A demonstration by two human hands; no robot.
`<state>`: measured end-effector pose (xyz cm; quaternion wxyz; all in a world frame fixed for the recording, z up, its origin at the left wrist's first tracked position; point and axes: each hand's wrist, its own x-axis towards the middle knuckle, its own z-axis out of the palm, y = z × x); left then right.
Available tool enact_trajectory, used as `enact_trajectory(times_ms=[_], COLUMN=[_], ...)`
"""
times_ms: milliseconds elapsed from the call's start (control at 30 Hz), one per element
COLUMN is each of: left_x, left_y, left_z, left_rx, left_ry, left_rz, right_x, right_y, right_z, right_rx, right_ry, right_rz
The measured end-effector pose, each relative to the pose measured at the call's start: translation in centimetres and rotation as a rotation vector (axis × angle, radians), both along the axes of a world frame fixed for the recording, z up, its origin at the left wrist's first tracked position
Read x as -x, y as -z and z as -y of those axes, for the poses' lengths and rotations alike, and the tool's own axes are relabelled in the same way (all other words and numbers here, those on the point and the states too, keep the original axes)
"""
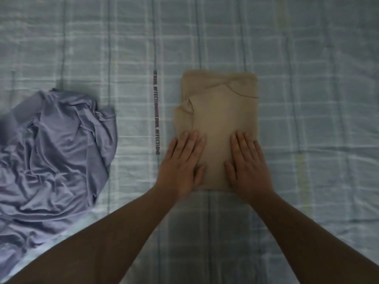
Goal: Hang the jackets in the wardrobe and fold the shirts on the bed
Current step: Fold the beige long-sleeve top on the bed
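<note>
Tan shirt [219,124], folded into a rectangle at the bed's [307,78] centre, is pressed flat under the left hand [181,167] and right hand [249,167], palms open and gripping nothing, likely to set creases, while a lilac shirt [55,152] is left crumpled at 9 o'clock.

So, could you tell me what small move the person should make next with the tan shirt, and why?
Probably lift both hands off: the left hand and right hand lie flat on the folded tan cotton shirt, which already forms a neat rectangle, while the crumpled lavender shirt lies unfolded to its left.
</note>
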<state>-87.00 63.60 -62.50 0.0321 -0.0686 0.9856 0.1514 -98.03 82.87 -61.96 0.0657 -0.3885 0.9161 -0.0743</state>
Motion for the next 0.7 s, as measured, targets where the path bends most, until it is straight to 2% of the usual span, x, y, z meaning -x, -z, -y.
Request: enact_trajectory(times_ms=[200,367,467,567,700], left_x=[0.2,4.9,9.6,10.7,10.1], left_y=[-1.6,-4.5,-4.1,-1.5,0.4], left_z=[-0.8,-0.3,0.6,2.2,3.1], left_rx=[0.023,0.034,0.057,0.073,0.028], left_ry=[-0.047,-0.075,-0.104,-0.146,-0.156], left_rz=[0.038,-0.081,-0.062,0.035,0.083], right_x=[0.3,5.5,8.8,10.1,10.9], right_y=[-1.1,-3.9,-3.4,-0.6,1.4], right_z=[0.1,1.5,3.8,4.1,3.3], right_rx=[0.068,0.253,0.14,-0.004,-0.024], right_ry=[0.018,0.029,0.042,-0.018,-0.026], right_rz=[0.065,-0.021,-0.02,0.025,0.054])
